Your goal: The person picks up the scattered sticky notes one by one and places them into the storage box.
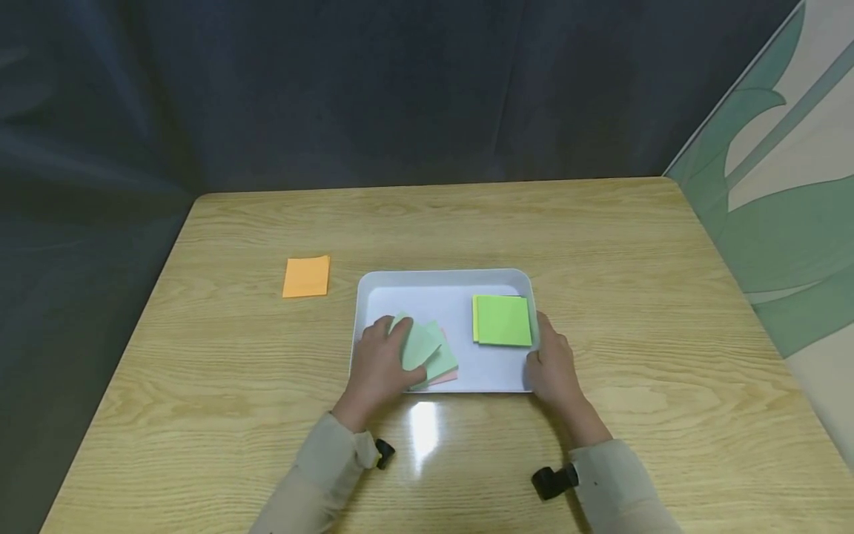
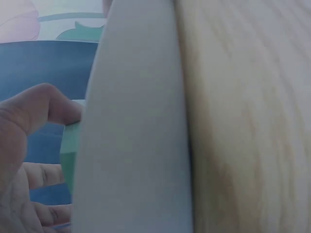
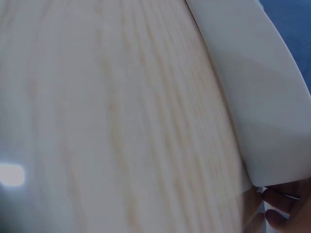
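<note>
A white tray (image 1: pixel 460 371) sits on the table. Over its left part my left hand (image 1: pixel 380 363) pinches a mint-green sticky note pad (image 1: pixel 418 345) between thumb and fingers. More mint-green sticky notes (image 1: pixel 443 362) and a pink sticky note (image 1: pixel 445 377) lie fanned out beneath it. The tray's wall hides most of the pinched pad (image 2: pixel 69 150) in the left wrist view. My right hand (image 1: pixel 555 367) grips the tray's right edge near the front corner; its fingers (image 3: pixel 279 199) show beside that corner in the right wrist view.
A bright green sticky note pad (image 1: pixel 505 320) lies in the tray's right part, with a yellow edge (image 1: pixel 475 319) showing under it. An orange sticky note pad (image 1: pixel 306 277) is on the wooden table (image 1: pixel 200 356), left of the tray. A dark curtain (image 1: pixel 427 89) hangs behind.
</note>
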`<act>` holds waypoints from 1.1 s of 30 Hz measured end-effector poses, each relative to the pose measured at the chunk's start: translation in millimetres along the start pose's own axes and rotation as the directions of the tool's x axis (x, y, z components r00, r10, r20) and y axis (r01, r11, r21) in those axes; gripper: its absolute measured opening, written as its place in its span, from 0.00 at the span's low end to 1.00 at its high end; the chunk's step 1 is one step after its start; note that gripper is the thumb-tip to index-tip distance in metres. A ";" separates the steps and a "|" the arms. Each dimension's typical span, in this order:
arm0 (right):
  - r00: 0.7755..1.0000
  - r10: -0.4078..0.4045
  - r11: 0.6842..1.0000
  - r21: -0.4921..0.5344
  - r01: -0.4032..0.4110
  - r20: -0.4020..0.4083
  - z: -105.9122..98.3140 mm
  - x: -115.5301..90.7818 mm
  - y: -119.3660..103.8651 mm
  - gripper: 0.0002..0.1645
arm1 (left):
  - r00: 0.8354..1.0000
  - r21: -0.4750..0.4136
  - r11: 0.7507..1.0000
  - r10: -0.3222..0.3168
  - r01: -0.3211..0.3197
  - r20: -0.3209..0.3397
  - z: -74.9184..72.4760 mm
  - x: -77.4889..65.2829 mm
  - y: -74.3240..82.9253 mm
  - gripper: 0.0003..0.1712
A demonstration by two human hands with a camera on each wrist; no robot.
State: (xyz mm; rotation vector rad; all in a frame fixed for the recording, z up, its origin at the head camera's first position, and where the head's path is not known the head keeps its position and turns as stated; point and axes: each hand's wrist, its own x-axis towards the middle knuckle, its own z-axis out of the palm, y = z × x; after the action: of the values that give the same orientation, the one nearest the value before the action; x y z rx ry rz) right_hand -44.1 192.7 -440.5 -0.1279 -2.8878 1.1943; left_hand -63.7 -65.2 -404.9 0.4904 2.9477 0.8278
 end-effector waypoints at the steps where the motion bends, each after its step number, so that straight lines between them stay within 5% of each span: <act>1: 1.000 0.001 1.000 0.000 -0.001 0.001 0.1 0.0 0.0 0.36 | 1.000 0.003 1.000 -0.001 0.001 0.013 1.9 0.4 0.6 0.39; 10: 1.000 0.000 1.000 0.002 0.000 0.006 1.0 -0.8 -1.5 0.36 | 0.995 0.023 0.999 0.040 -0.042 0.092 13.8 3.1 4.2 0.38; 33: 1.000 -0.017 1.000 0.008 0.017 0.002 -1.9 0.7 -2.3 0.36 | 0.986 0.026 0.997 0.068 -0.073 0.150 18.6 6.0 8.0 0.41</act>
State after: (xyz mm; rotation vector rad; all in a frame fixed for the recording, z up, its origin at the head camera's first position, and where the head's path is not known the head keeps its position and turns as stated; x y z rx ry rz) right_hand -44.8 192.4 -437.5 -0.1021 -2.8795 1.2045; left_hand -64.8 -47.6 -416.4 0.6323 2.8248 0.7177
